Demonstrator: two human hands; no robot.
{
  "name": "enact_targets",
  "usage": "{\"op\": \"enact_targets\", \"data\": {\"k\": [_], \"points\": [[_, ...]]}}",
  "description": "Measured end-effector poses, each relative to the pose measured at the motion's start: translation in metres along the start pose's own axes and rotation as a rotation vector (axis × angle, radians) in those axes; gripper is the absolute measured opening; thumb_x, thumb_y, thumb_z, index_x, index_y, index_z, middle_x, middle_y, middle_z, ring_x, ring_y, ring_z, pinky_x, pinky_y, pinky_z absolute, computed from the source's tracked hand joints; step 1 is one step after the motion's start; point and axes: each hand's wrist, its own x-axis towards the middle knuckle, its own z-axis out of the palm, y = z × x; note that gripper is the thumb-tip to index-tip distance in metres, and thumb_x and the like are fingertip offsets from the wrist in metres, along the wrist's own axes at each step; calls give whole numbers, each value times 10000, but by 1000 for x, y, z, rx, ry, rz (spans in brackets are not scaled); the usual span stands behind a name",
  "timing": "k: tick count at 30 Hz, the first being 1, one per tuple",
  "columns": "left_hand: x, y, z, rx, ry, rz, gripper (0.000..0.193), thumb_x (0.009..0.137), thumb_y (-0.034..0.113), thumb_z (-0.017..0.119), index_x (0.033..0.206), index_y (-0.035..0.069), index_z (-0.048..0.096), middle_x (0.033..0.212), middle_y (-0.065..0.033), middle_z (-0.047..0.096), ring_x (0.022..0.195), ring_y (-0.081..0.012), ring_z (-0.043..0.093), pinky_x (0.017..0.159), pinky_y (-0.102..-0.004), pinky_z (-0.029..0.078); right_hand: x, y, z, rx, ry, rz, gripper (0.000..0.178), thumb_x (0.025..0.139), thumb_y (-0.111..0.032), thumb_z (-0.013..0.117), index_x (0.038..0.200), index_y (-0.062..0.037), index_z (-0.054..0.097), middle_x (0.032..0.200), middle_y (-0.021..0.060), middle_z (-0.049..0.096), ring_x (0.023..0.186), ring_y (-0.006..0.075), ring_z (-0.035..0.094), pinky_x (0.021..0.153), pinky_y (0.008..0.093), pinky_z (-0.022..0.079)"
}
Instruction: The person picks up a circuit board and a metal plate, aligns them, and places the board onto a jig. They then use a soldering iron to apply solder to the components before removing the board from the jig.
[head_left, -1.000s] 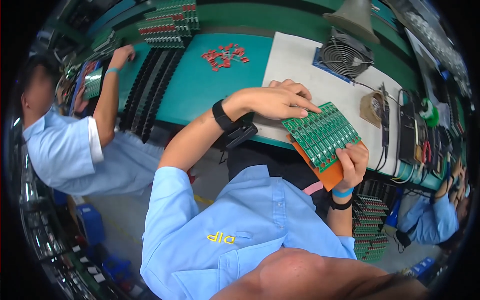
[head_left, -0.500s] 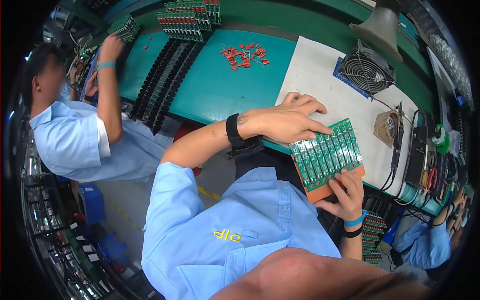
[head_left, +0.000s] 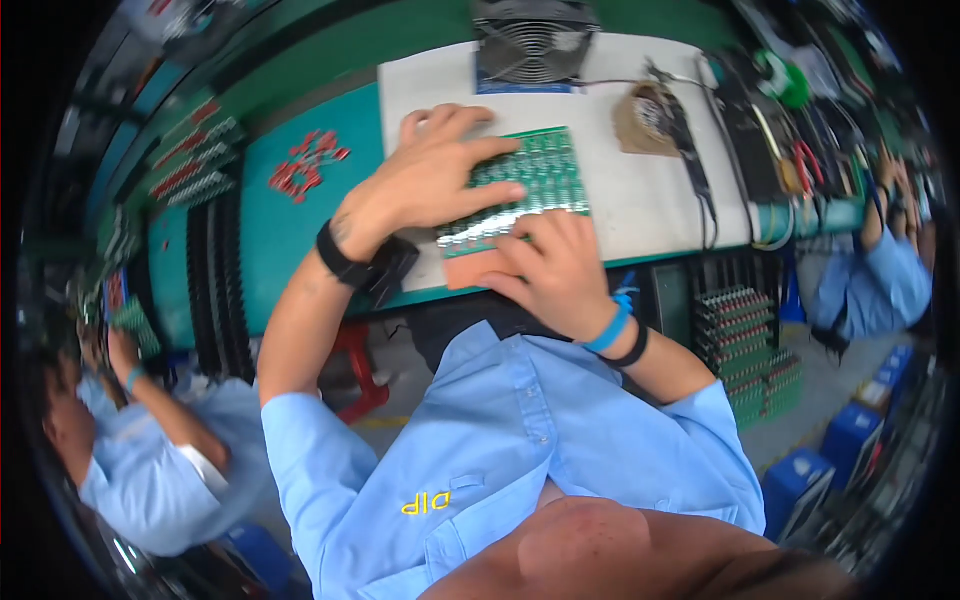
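So my right hand [head_left: 560,265] is bending over the near side, fingertips pressing on the board, thumb sitting by the orange panel [head_left: 465,268]; can't tell if I'm really pinching anything. That panel is poking out from under the green circuit board [head_left: 548,182], which is now lying squarer on the white sheet [head_left: 640,205]; half a second ago it was hanging out at an angle past the bench edge. Better supported for handling, I reckon. My left hand [head_left: 425,180] is spreading open over its left side, not gripping. Red components [head_left: 305,165] are lying farther left, and a fan [head_left: 535,50] is standing beyond.
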Motion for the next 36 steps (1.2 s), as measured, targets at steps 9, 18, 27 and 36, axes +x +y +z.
{"op": "enact_targets", "data": {"k": [9, 18, 27, 36], "points": [[3, 6, 4, -53, -34, -32, 731, 822, 416, 843, 1472, 159, 629, 1530, -173, 527, 1429, -377, 461, 1205, -514, 296, -2, 6, -9, 223, 256, 74, 371, 843, -297, 842, 1114, -70, 728, 1063, 67, 630, 932, 262, 594, 799, 392, 458], [13, 36, -12, -75, 92, -37, 788, 794, 317, 882, 1480, 65, 586, 1480, -200, 561, 1392, -405, 502, 1191, -510, 371, -8, 74, -61, 1777, 948, 899, 517, 1166, -335, 474, 1556, -4, 408, 1123, 83, 661, 845, 121, 527, 754, 285, 472], [49, 59, 19, 31, 102, 31, 628, 826, 238, 848, 1376, 24, 632, 1445, -185, 616, 1337, -401, 562, 1144, -494, 430, -39, 91, -84, 1195, 807, 677, 517, 1163, -364, 471, 1561, -42, 402, 1161, 107, 670, 827, 139, 588, 721, 310, 499], [49, 58, 28, -38, 94, -46, 514, 842, 213, 822, 1305, 39, 682, 1426, -144, 647, 1302, -362, 604, 1107, -473, 467, -74, 90, -83, 804, 690, 468, 535, 1059, -88, 639, 1533, -16, 402, 1147, 169, 659, 887, 212, 647, 794, 356, 542]]}}
